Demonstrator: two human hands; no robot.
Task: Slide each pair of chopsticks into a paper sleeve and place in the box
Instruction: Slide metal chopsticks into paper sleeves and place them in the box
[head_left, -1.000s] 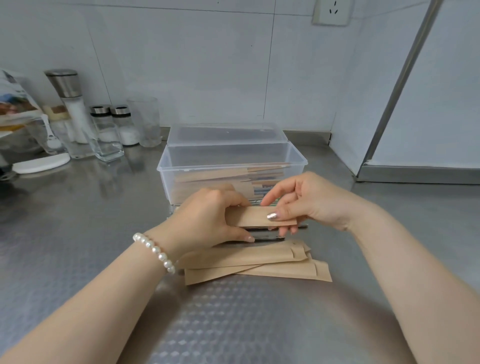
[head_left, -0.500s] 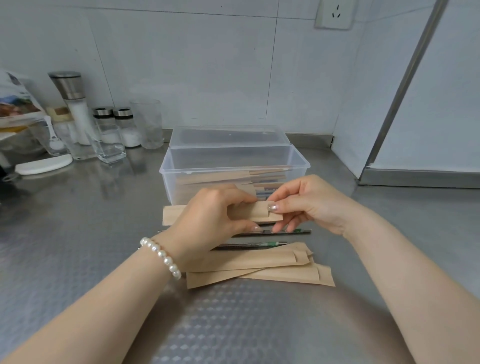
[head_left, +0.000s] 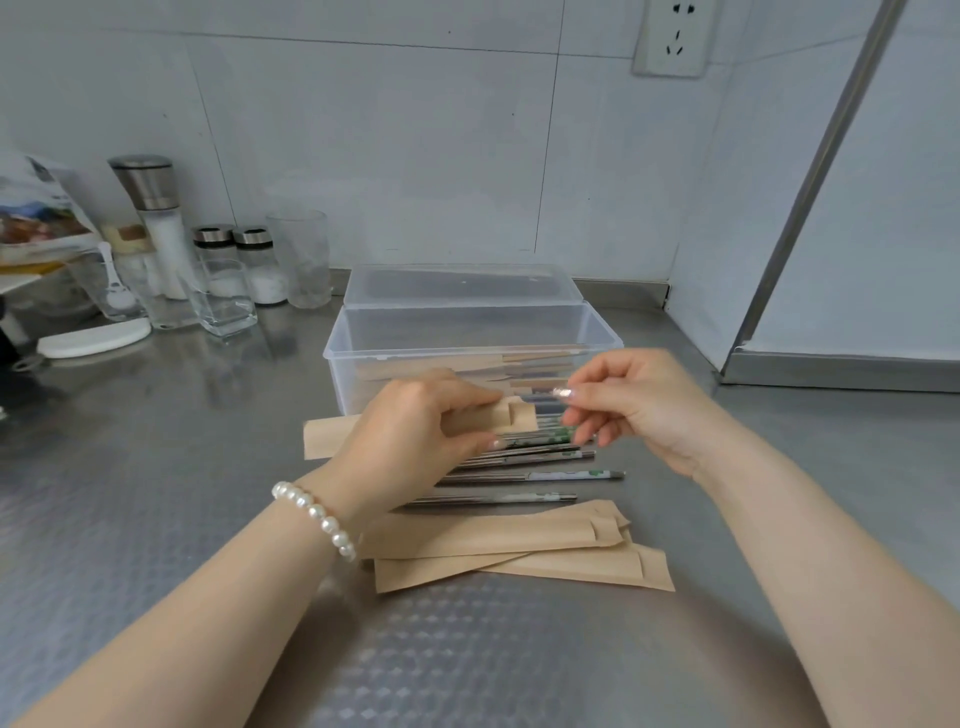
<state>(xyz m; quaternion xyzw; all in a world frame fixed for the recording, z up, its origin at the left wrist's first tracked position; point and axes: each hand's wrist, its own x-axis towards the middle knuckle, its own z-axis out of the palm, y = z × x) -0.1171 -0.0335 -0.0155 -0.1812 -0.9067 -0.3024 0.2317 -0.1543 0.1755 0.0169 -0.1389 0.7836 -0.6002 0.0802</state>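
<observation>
My left hand (head_left: 415, 434) pinches a brown paper sleeve (head_left: 324, 436) just above the counter, its notched open end pointing right. My right hand (head_left: 639, 405) hovers just right of that opening, fingers loosely curled with nothing visibly in them; its lower fingertips sit beside the green-patterned end of one pair of chopsticks (head_left: 545, 437). More loose metal chopsticks (head_left: 524, 475) lie in rows under my hands. Several empty sleeves (head_left: 519, 540) are stacked nearer me. The clear plastic box (head_left: 467, 353) stands behind, holding sleeved chopsticks (head_left: 524, 370).
The box's clear lid (head_left: 462, 286) lies behind it by the wall. A salt grinder (head_left: 150, 208), two shakers (head_left: 254, 260), glasses (head_left: 301, 254) and a white disc (head_left: 93, 338) crowd the back left. A metal ledge (head_left: 831, 371) and wall bound the right side.
My right hand has let go of the sleeve's right end and drawn back to the right. My left hand has shifted the sleeve leftward, uncovering more of the chopsticks on the counter.
</observation>
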